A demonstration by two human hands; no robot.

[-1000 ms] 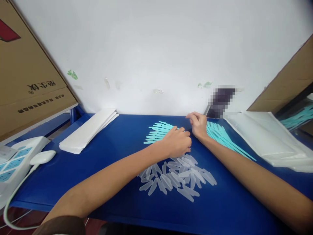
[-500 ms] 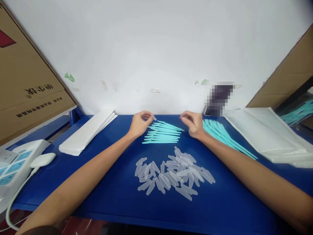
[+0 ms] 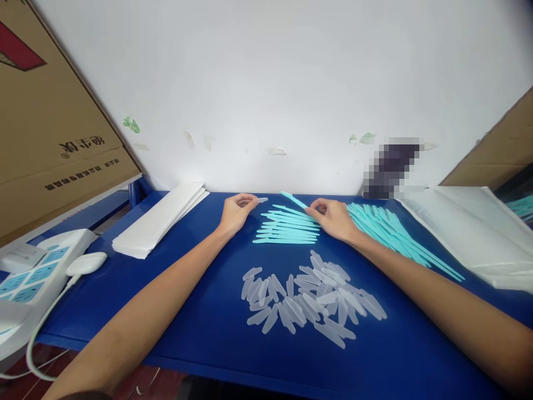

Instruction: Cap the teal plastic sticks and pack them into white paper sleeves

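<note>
My left hand [image 3: 238, 214] pinches a translucent blade cap [image 3: 262, 199] between thumb and fingertips, its narrow end pointing right. Across from it, my right hand [image 3: 333, 218] grips a turquoise eyebrow razor [image 3: 293, 200] by the handle, with the blade end tilted up and toward the left hand. The cap and the razor are apart. Below and between the hands lies a row of turquoise eyebrow razors [image 3: 287, 233], roughly parallel. Nearer to me is a loose heap of translucent blade caps [image 3: 308, 300]. Beside my right wrist spreads a second pile of turquoise razors [image 3: 391, 233].
White folded paper or bags [image 3: 160, 219] lie on the left of the blue table [image 3: 200, 333]. Clear plastic bags [image 3: 466, 233] lie at right. A power strip [image 3: 41, 278] with a white plug and cable stands at far left. Cardboard boxes [image 3: 75, 111] flank both sides; a wall closes the back.
My right hand, which showed no razor before, now holds one up by its handle. The left hand still holds its cap, now pointing level to the right. The whole view has shifted slightly.
</note>
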